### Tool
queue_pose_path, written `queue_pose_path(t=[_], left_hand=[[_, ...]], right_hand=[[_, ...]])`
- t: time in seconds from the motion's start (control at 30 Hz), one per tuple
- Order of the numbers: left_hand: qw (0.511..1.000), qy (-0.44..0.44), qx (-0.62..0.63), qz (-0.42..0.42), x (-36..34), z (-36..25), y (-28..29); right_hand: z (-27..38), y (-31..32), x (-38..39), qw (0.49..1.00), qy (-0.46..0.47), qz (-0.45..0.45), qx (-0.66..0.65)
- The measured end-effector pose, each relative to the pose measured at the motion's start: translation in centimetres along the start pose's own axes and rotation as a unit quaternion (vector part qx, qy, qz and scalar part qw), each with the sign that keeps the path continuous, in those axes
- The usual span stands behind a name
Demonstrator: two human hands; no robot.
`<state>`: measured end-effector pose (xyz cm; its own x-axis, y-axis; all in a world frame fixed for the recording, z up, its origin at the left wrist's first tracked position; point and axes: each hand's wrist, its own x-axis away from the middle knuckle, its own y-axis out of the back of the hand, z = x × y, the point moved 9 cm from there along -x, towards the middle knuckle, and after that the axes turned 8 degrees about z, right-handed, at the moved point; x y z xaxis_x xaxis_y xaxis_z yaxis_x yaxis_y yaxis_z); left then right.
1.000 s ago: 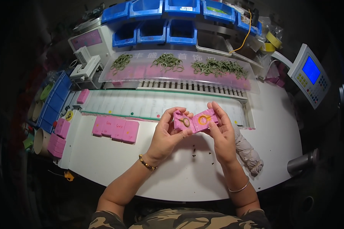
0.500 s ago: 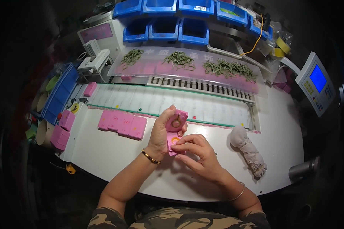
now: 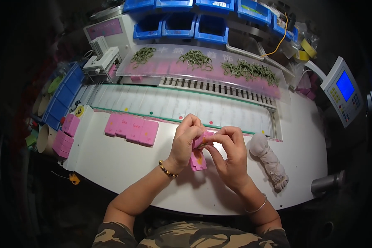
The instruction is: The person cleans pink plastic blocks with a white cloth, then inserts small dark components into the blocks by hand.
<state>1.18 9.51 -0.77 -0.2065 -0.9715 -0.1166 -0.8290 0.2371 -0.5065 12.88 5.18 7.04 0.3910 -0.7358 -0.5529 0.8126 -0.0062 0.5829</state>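
Observation:
My left hand (image 3: 185,144), fingers curled, holds an open two-part pink rubber mould (image 3: 198,164) above the white worktop. The lower half hangs below my fingers and shows yellow in its cavity. The upper half is partly covered by both hands, with a small olive and yellow shape visible in it. My right hand (image 3: 231,153) has thumb and index finger drawn together at that upper half; what the fingertips grip is too small to make out. A grey wrapped cloth bundle (image 3: 268,161) lies to the right of my hands.
Pink mould blocks (image 3: 131,130) lie left, more stacked (image 3: 63,144) farther left. Behind are a long roller track (image 3: 211,89), a translucent shelf bearing piles of olive rings (image 3: 249,71), and blue bins (image 3: 211,29). A keypad display (image 3: 341,89) stands right, a white press (image 3: 101,64) at back left.
The mould has turned from sideways to upright and shifted slightly right. My right hand has moved from holding its right half to working at the upper half with fingertips.

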Motion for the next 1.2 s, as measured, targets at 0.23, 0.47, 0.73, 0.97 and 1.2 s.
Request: queue_pose_path(t=[0.23,0.47,0.73,0.97,1.2], left_hand=[[1.000,-0.017,-0.013,-0.008,0.1,-0.4,0.1],[0.999,-0.027,-0.018,-0.040,-0.1,0.2,1.5],[0.993,0.037,0.097,-0.048,-0.4,1.0,2.0],[0.997,0.073,0.039,0.003,0.0,0.4,-0.1],[0.989,0.115,-0.029,0.093,0.7,1.6,-2.7]], right_hand=[[0.7,0.2,0.0,0.999,0.042,-0.007,0.032],[1.0,-0.4,0.0,0.997,0.067,0.025,-0.001],[1.6,0.8,-0.1,0.997,0.072,-0.023,-0.015],[-7.1,2.0,1.9,0.890,-0.233,-0.113,-0.374],[-2.4,4.4,0.8,0.993,-0.028,-0.110,-0.034]])
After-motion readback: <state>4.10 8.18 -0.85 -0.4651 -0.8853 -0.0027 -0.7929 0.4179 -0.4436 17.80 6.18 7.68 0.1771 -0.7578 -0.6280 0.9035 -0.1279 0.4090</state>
